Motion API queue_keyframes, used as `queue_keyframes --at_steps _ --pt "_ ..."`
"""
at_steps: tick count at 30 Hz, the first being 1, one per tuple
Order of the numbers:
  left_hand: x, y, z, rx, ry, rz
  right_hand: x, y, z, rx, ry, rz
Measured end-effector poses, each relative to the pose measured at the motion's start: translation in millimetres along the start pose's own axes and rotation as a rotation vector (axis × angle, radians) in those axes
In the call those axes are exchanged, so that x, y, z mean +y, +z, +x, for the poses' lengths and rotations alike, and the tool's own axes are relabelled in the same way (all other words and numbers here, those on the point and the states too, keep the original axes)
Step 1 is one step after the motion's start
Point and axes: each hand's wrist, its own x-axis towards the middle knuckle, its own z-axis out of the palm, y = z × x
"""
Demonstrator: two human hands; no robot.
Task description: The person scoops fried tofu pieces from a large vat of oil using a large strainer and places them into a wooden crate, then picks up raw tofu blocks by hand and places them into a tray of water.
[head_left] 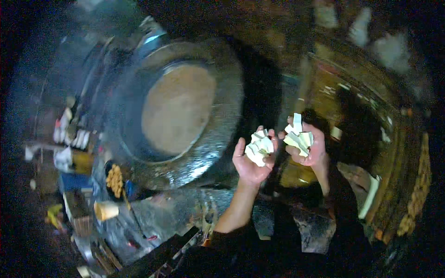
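Both hands are raised side by side at the middle right, palms up. My left hand (256,163) cups a bunch of pale, flat-sided pieces (259,147), its thumb spread to the left. Close beside it, my right hand (314,146) has its fingers curled round similar pale pieces (299,139), one of them sticking up. What the pieces are made of cannot be told. Below the right hand lies a wide, dark, wet-looking vessel or tray (361,146) with a few pale bits in it. To the left is a large round pan (226,104) holding a brownish content (179,109).
A dark ladle or skimmer with lumpy brown pieces (114,180) lies at the lower left, near a pale cup-like container (106,211) and a blue-topped box (74,182). A pale-edged slab (370,196) stands at the lower right. Much of the view is dark and blurred.
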Motion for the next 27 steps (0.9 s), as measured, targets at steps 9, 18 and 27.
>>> queue_keyframes --at_steps 9,18,27 --pt "296.9 10.8 -75.3 0.695 0.601 1.379 147.4 -40.6 308.2 -0.045 0.204 -1.295" --pt "409.2 -38.3 -88.4 0.880 0.137 2.647 196.9 -90.2 362.0 -0.252 -0.185 -2.216" --pt "53.2 47.9 -56.2 0.372 0.650 2.381 6.7 -24.0 -22.5 0.700 -0.932 -2.195"
